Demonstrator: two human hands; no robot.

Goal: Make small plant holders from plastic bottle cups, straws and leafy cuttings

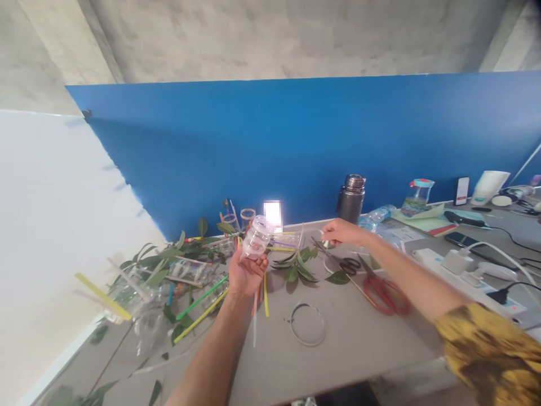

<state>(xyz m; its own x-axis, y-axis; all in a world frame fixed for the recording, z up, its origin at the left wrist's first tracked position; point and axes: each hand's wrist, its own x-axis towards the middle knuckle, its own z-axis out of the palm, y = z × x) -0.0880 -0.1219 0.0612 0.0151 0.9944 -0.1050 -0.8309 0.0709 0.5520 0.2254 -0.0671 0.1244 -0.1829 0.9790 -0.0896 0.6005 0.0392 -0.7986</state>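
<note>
Pile, far left: cut clear bottles (186,270) lie in a heap with green leaves (156,262) and colored straws (198,299), left of your left hand.

Back wall: blue panel (253,158) runs behind the table, with two clear cups (239,219) holding straws near its base.

Left hand (247,274): raised palm up, fingers curled, gripping the bottle.

Bottle (256,238): clear ribbed plastic, held tilted in your left hand above the table, over the yellow strip (265,296).

Table (338,361): grey top; a thin clear ring (307,324) lies flat, in front of both hands.

Leaf sprig (293,270): lies on the table between your hands.

Right hand (342,232): reaching in from the right, fingers bunched, thumb close by, near a thin pale strip (323,232); can't tell if you're holding it.

Scissors: black-handled pair (350,266) just below your right hand, red-handled pair (384,296) beside it.

Sleeve: yellow patterned (486,349), on your right arm.

Far right: steel flask (350,197), power strip (460,270), upright phone (462,190).
</note>
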